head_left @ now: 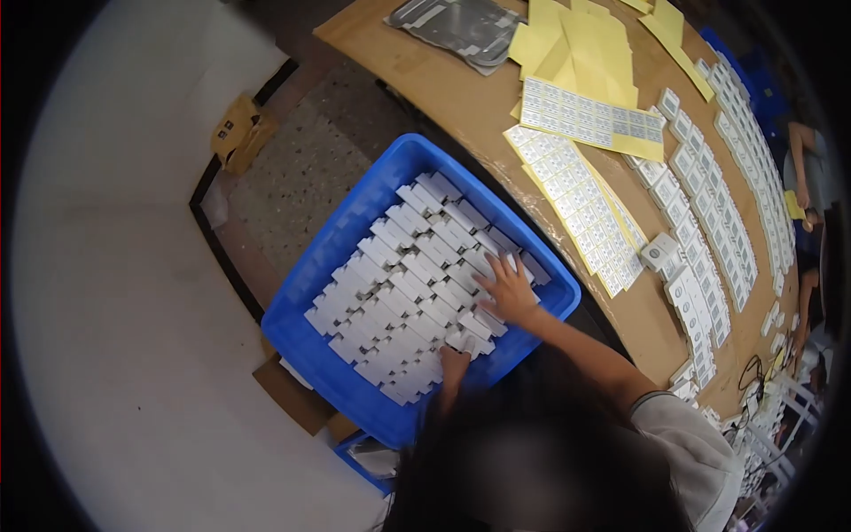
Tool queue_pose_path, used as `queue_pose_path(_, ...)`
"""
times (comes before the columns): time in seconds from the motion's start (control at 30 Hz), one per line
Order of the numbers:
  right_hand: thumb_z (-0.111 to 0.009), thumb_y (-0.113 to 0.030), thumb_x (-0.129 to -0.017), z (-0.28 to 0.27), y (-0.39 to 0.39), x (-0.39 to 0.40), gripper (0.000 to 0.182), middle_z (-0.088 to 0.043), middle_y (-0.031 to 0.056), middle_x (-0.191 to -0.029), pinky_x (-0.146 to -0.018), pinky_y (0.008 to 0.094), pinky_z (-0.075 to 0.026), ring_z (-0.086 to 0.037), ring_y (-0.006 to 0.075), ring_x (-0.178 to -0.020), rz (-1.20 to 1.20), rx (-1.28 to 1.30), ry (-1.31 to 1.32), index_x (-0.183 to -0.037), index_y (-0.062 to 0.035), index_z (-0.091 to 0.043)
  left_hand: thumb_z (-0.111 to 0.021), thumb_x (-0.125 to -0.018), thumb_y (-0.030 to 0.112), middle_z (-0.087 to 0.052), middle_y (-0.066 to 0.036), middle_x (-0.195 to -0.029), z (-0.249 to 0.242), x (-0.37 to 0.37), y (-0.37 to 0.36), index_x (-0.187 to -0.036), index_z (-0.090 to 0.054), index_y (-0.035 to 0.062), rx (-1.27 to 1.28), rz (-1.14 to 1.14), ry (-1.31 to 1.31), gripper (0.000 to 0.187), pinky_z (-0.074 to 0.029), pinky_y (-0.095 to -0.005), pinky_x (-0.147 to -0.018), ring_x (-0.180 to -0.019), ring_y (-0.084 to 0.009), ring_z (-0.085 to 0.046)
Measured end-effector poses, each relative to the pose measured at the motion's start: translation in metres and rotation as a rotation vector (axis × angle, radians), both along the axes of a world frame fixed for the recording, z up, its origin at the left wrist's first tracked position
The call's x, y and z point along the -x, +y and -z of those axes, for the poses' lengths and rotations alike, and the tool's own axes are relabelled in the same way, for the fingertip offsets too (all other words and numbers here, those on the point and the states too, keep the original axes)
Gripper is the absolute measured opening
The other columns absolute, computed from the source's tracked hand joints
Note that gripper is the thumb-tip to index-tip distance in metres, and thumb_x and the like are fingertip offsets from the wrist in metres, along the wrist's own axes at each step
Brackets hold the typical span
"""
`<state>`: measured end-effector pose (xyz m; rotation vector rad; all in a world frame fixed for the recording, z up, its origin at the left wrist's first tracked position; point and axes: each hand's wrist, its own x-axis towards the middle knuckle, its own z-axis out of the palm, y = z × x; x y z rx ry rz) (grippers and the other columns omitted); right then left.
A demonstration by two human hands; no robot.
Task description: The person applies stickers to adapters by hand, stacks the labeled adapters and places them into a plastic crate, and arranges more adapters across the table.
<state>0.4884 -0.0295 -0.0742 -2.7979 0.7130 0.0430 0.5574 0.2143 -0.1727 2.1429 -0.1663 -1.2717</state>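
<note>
A blue plastic bin is packed with rows of small white boxy pieces, most standing on edge. My right hand rests over the pieces on the bin's right side, fingers spread and touching their tops. Lower down, my left hand is at the near rows, against a few tilted white pieces. Its fingers are mostly hidden, so I cannot make out whether it grips one. Blurred dark hair covers the bottom of the view.
Right of the bin, a brown table carries label sheets, yellow backing papers, a grey plastic-wrapped pack and long rows of white devices. Another person's arm shows at far right. A brown carton lies by the wall.
</note>
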Motion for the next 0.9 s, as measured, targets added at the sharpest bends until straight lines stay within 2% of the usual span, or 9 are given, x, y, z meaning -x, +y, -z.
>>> queue_pose_path(0.13, -0.055, -0.058, -0.095, 0.036, -0.036, 0.018, 0.05, -0.049, 0.0139, -0.149, -0.112, 0.0499, -0.038, -0.04, 0.039, -0.14, 0.023, -0.52, 0.375, -0.135, -0.028, -0.063, -0.078, -0.083, 0.026, -0.055, -0.035, -0.129, -0.006, -0.003, 0.003, -0.13, -0.054, -0.014, -0.048, 0.022, 0.029, 0.066, -0.049, -0.0501, -0.097, -0.116, -0.0501, -0.058)
queue_pose_path(0.23, -0.051, -0.061, -0.097, 0.055, -0.019, 0.024, 0.052, -0.048, 0.0137, -0.151, -0.111, 0.0534, -0.038, -0.037, 0.0415, -0.142, -0.008, -0.354, 0.402, -0.138, -0.0297, -0.061, -0.077, -0.084, 0.025, -0.054, -0.034, -0.13, -0.013, -0.004, 0.004, -0.131, -0.053, -0.0141, -0.078, 0.029, 0.047, 0.066, -0.049, -0.0502, -0.097, -0.117, -0.0503, -0.057)
queue_pose_path(0.3, -0.052, -0.055, -0.099, 0.05, -0.008, 0.028, 0.049, -0.047, 0.014, -0.152, -0.113, 0.0551, -0.036, -0.037, 0.0402, -0.143, 0.075, -0.34, 0.28, -0.138, -0.0269, -0.061, -0.077, -0.084, 0.025, -0.053, -0.034, -0.131, -0.007, -0.007, 0.007, -0.132, -0.052, -0.0142, -0.098, 0.058, 0.037, 0.066, -0.049, -0.0502, -0.098, -0.117, -0.0505, -0.057)
queue_pose_path(0.4, -0.062, -0.039, -0.097, 0.006, -0.015, 0.047, 0.043, -0.051, 0.0141, -0.147, -0.11, 0.0525, -0.039, -0.043, 0.0377, -0.139, 0.084, -0.235, -0.305, -0.135, -0.0203, -0.062, -0.076, -0.085, 0.024, -0.051, -0.034, -0.133, -0.001, -0.017, 0.007, -0.133, -0.051, -0.0142, -0.171, 0.125, -0.012, 0.066, -0.049, -0.0503, -0.098, -0.118, -0.0507, -0.056)
queue_pose_path(0.53, -0.074, -0.006, -0.079, -0.104, -0.041, 0.152, 0.048, -0.06, 0.0145, -0.127, -0.101, 0.0491, -0.043, -0.054, 0.0363, -0.122, 0.579, -0.088, -0.545, -0.126, -0.0112, -0.064, -0.075, -0.086, 0.023, -0.049, -0.034, -0.135, -0.006, -0.032, -0.015, -0.135, -0.05, -0.0143, -0.54, 0.489, -0.371, 0.066, -0.048, -0.0504, -0.099, -0.12, -0.0511, -0.054)
queue_pose_path(0.6, -0.077, -0.005, -0.075, -0.111, -0.057, 0.223, 0.052, -0.058, 0.0158, -0.125, -0.1, 0.0503, -0.042, -0.053, 0.0369, -0.121, 0.869, 0.193, -0.448, -0.124, -0.0114, -0.064, -0.071, -0.09, 0.02, -0.045, -0.033, -0.138, -0.062, -0.027, -0.06, -0.137, -0.047, -0.0142, -0.189, 0.473, -0.771, 0.063, -0.046, -0.0504, -0.101, -0.122, -0.0501, -0.051)
queue_pose_path(0.63, -0.08, -0.009, -0.075, -0.119, -0.069, 0.261, 0.068, -0.052, 0.0168, -0.135, -0.109, 0.0529, -0.037, -0.047, 0.0395, -0.13, 0.909, 0.15, -0.286, -0.138, -0.0124, -0.055, -0.068, -0.093, 0.017, -0.041, -0.032, -0.141, -0.103, -0.019, -0.09, -0.139, -0.044, -0.014, 0.099, 0.468, -0.967, 0.061, -0.043, -0.0504, -0.103, -0.124, -0.049, -0.049)
queue_pose_path(0.77, -0.075, -0.027, -0.087, -0.118, -0.106, 0.343, 0.077, -0.043, 0.0186, -0.148, -0.119, 0.0565, -0.025, -0.037, 0.0412, -0.141, 0.945, 0.225, -0.121, -0.153, -0.0124, -0.039, -0.062, -0.096, 0.008, -0.055, -0.022, -0.122, -0.2, 0.083, -0.234, -0.129, -0.056, -0.0048, 0.726, 0.59, -0.752, 0.036, -0.038, -0.05, -0.104, -0.116, -0.0427, -0.05)
queue_pose_path(0.9, -0.066, -0.041, -0.095, -0.117, -0.1, 0.364, 0.073, -0.038, 0.023, -0.152, -0.121, 0.0573, -0.021, -0.033, 0.0424, -0.144, 0.964, 0.088, -0.224, -0.154, -0.0109, -0.036, -0.056, -0.102, 0.018, -0.06, -0.03, -0.114, -0.139, 0.192, -0.345, -0.128, -0.055, -0.0069, 0.739, 0.676, -0.363, 0.036, -0.046, -0.0489, -0.096, -0.106, -0.044, -0.058)
